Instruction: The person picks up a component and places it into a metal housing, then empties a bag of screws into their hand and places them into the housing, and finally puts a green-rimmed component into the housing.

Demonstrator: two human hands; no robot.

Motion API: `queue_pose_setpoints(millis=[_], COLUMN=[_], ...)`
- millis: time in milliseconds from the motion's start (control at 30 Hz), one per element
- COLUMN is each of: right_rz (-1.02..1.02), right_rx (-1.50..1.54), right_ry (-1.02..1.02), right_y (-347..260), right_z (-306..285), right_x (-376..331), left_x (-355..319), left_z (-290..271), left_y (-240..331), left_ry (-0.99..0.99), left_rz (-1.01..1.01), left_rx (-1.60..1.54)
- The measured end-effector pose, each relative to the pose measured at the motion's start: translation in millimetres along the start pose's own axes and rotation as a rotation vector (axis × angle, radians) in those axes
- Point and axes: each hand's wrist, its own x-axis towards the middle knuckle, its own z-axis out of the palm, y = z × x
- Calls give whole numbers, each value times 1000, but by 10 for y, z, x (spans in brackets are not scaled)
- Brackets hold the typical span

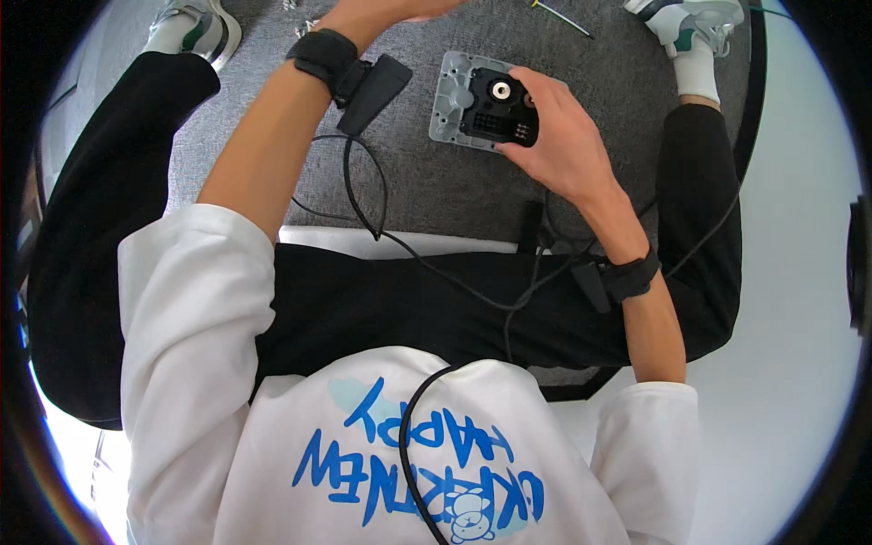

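Observation:
My right hand is closed around a black block-shaped part, thumb at its near edge and fingers over its far right corner. A round metal fitting and rows of small holes show on the part's face. It sits over a grey housing with rounded, holed corners, lying on the grey carpet; whether it is seated in the housing I cannot tell. My left hand reaches past the upper edge of the view, so its fingers are cut off. Small metal pieces lie on the carpet beside that wrist.
A screwdriver with a yellow end lies at the far right. Black straps with modules are on both wrists, and thin black cables trail over my lap. My legs and shoes flank the grey carpet.

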Motion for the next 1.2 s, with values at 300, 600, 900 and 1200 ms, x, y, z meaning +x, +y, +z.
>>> queue_pose_setpoints(millis=[300, 600, 900, 1200], right_rz=[-4, 241, 254, 245], right_rx=[-68, -69, 250, 346], right_ry=[130, 266, 427, 608], right_y=[-205, -430, -2, 93], right_z=[-728, -1237, -1347, -1407], right_x=[-33, -2, -148, -221], left_x=[-236, -1097, -813, -573], left_z=[17, 635, 474, 0], left_y=[321, 1202, 1135, 1457], left_ry=[14, -41, -54, -174], left_rz=[321, 329, 369, -53], left_rx=[4, 477, 178, -1943])
